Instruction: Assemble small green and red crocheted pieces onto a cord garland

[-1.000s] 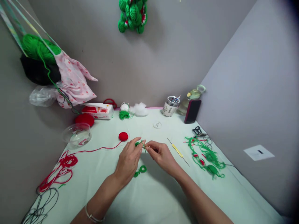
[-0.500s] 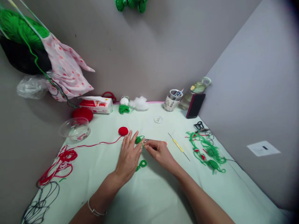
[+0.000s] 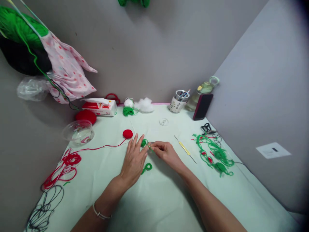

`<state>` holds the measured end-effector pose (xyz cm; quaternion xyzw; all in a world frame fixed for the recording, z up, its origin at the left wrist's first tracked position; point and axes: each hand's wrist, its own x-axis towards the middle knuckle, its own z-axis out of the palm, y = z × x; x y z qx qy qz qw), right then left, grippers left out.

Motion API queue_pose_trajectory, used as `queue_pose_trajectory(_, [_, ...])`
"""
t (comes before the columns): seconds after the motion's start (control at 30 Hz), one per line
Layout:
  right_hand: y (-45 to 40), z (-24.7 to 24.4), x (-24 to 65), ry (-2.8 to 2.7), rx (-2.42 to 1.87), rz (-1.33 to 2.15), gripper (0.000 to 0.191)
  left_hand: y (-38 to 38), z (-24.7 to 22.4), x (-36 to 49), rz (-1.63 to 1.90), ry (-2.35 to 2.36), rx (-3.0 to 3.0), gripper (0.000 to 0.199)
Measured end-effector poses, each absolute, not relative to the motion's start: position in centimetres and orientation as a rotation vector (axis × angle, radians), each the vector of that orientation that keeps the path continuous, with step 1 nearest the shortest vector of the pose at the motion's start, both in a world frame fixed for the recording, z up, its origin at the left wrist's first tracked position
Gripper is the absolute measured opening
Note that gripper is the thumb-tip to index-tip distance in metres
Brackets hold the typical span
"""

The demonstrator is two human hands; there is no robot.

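My left hand (image 3: pixel 134 158) lies over the cloth with its fingers stretched and apart, its thumb side close to the green yarn. A small green yarn ball (image 3: pixel 144 142) sits just beyond that thumb. My right hand (image 3: pixel 166 154) pinches a thin green yarn strand (image 3: pixel 149 146) between thumb and forefinger, near the left fingertips. A greyish thing behind the right fingers is mostly hidden. Below the hands lies a small green crocheted ring (image 3: pixel 148 166), with another green piece partly covered by my left hand. A red ball (image 3: pixel 127 134) with a trailing red strand rests beyond my left hand.
To the right are a yellow-handled crochet hook (image 3: pixel 184 148), tangled green yarn (image 3: pixel 218 154) and black scissors (image 3: pixel 206 128). Red yarn (image 3: pixel 71 159), dark cord (image 3: pixel 44 206) and a clear bowl (image 3: pixel 83 135) are left. A pen tin (image 3: pixel 178 103) and phone (image 3: pixel 202 107) stand behind.
The view has shifted slightly. Both hands stay in nearly the same place, the right one still pinching the green yarn strand with its fingers slightly altered.
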<state>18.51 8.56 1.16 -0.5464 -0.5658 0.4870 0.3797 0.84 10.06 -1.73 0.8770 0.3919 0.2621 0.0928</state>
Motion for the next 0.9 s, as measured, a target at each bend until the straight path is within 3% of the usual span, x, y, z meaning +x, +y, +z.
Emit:
queue_pose_trajectory(0.57, [8.4,0.3,18.1,-1.504,-1.355,1.182,0.025,10.1,-1.7,0.5,0.776,1.143,2.566,0.04])
queue_pose_trajectory(0.9, [7.4,0.3,17.6,-1.642,-1.532,0.639,0.02,10.3,-1.1,0.4,1.143,1.251,1.866,0.011])
